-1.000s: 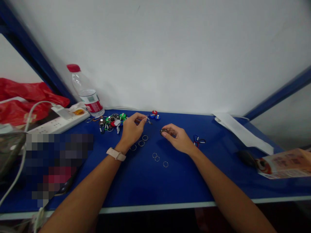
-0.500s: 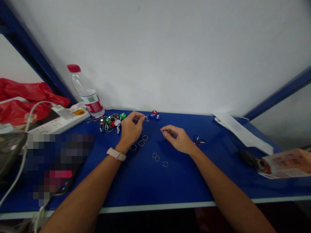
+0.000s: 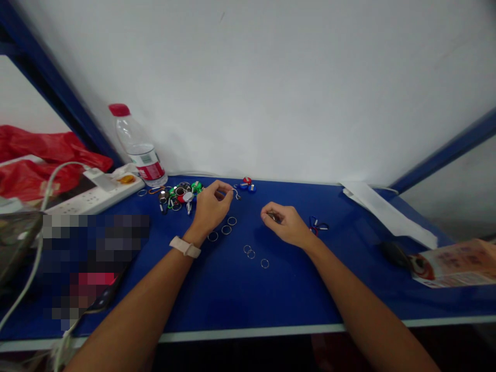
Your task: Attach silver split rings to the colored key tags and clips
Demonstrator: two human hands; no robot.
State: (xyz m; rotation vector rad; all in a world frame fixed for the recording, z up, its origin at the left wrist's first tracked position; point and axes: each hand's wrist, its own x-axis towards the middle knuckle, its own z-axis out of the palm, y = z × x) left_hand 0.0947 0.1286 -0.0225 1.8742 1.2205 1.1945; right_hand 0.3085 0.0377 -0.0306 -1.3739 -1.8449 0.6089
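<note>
My left hand (image 3: 214, 204) pinches a thin silver key ring (image 3: 236, 195) between thumb and fingertips; a small metal piece seems to hang from it. A round dark disc with a metallic rim (image 3: 274, 217) sits in my right hand (image 3: 284, 221), its fingers curled round and partly hiding it. Larger split rings (image 3: 226, 230) lie below my left hand, and smaller rings (image 3: 251, 254) lie nearer the front. A pile of round keychain pieces and clips (image 3: 180, 195) is left of my left hand. Behind it are red and blue discs (image 3: 248, 185). Small carabiners (image 3: 318, 225) lie beside my right wrist.
A bottle with a red cap (image 3: 145, 163) and a white power strip (image 3: 96, 194) stand at the left on the blue table (image 3: 248, 299). Folded white paper (image 3: 387, 214), a dark mouse-like object (image 3: 394, 254) and a printed carton (image 3: 457, 263) lie at the right.
My right fingers have closed further around the disc, which has shifted deeper into the hand. My left hand has moved slightly right and down with the ring.
</note>
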